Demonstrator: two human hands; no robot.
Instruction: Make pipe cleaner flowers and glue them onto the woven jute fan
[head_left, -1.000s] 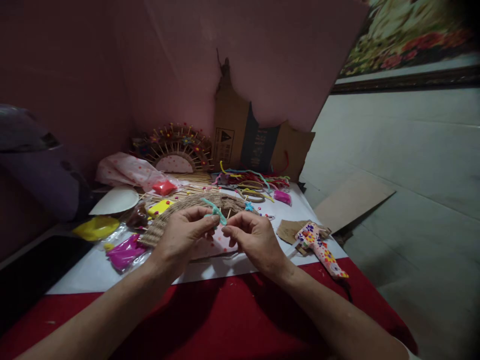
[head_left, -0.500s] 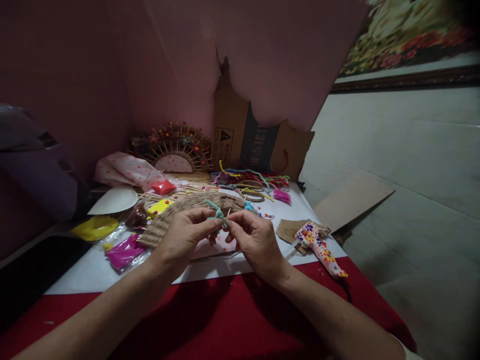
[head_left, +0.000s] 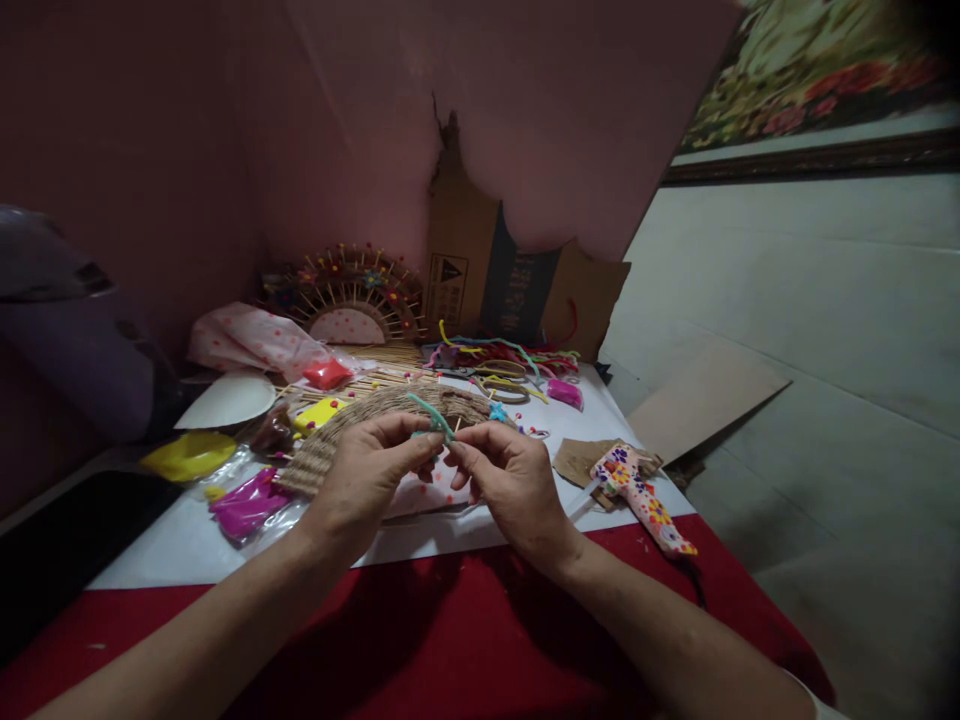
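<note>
Both my hands meet over the table's middle, pinching a short teal pipe cleaner (head_left: 431,415) between them. My left hand (head_left: 367,480) grips its lower end with thumb and forefinger closed. My right hand (head_left: 510,480) pinches it from the right, fingers curled. The free end of the teal piece sticks up and to the left. Under my hands lies a half-round woven fan-shaped piece (head_left: 375,420) with a dotted pink centre, resting on white paper (head_left: 180,545).
Bags of magenta (head_left: 247,503), yellow (head_left: 191,455) and red (head_left: 328,374) clay lie left. Loose pipe cleaners (head_left: 502,360) sit behind, a flower-patterned glue gun (head_left: 641,497) right, a finished stick fan (head_left: 352,295) and cardboard (head_left: 487,275) against the wall.
My fingertips have drawn closer together on the teal pipe cleaner, and its bend has shifted slightly. Everything else on the table is unchanged.
</note>
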